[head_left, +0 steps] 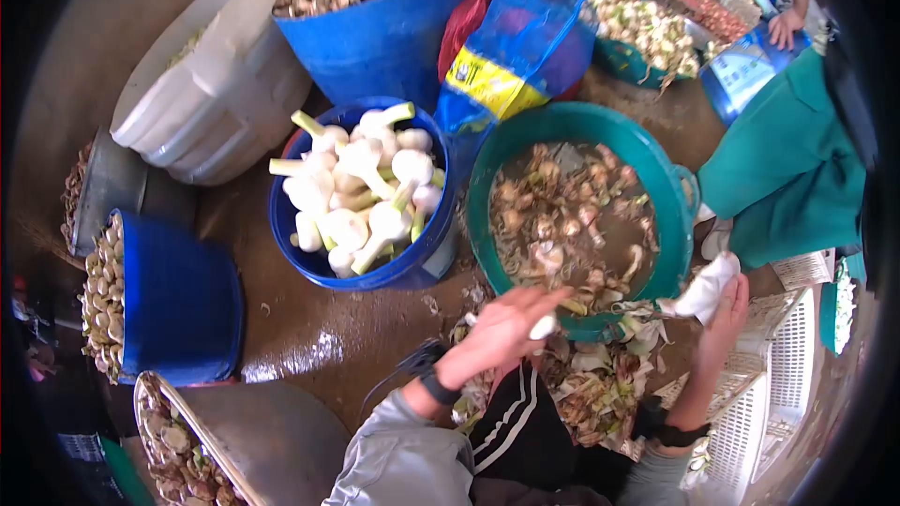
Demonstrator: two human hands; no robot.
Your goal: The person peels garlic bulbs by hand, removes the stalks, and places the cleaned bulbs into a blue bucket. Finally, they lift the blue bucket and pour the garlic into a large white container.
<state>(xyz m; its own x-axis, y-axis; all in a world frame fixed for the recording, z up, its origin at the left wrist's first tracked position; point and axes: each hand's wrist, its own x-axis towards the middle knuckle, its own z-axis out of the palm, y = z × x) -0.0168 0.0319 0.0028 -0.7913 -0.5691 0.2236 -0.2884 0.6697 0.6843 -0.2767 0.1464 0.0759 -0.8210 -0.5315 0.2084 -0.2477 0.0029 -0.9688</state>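
My left hand [502, 328] is at the near-left rim of the green basin [486, 141], its fingers curled round a small white bulb [543, 327]. Near the basin's lower right side, my right hand [727, 309] is closed on a white cloth-like thing [705, 290]; a thin dark tool seems to stick out to its left. Muddy water with brownish bulbs [572, 215] fills the basin. To its left stands a blue bucket [286, 244] heaped with white peeled bulbs [361, 164] on short green stems. Loose peelings [600, 384] lie between my arms.
A large blue tub [375, 47] and a pale plastic container [216, 103] stand behind. Another blue tub [178, 300] is at the left, a brown-filled container [234, 422] at the lower left. White crates [792, 356] are at the right. A person's hand [786, 26] rests upper right.
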